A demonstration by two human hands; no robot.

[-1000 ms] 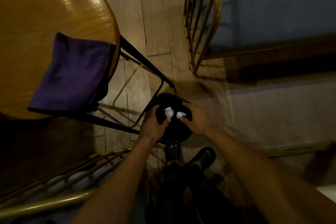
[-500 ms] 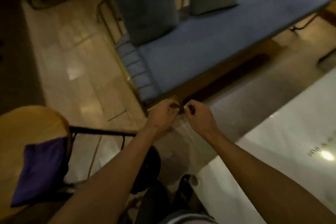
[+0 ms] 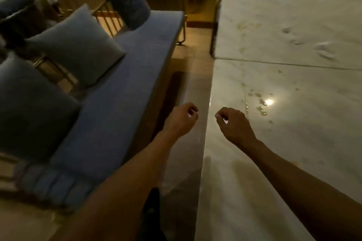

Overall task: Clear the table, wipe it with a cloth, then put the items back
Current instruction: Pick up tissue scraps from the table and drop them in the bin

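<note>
The white marble table fills the right half of the view, its left edge running down the middle. Small wet spots and crumbs lie on it beside a bright light reflection. My left hand hovers over the floor gap just left of the table edge, fingers loosely curled around nothing. My right hand hovers just over the table's left edge, likewise loosely curled with nothing visible in it. The cloth is out of view.
A blue cushioned bench with several grey-blue pillows runs along the left. A narrow strip of floor separates it from the table. A second table slab adjoins at the back, with more pillows behind.
My view has swung up from the black bin and the stool with the purple cloth to the table. Both hands left the bin, rose and moved apart.
</note>
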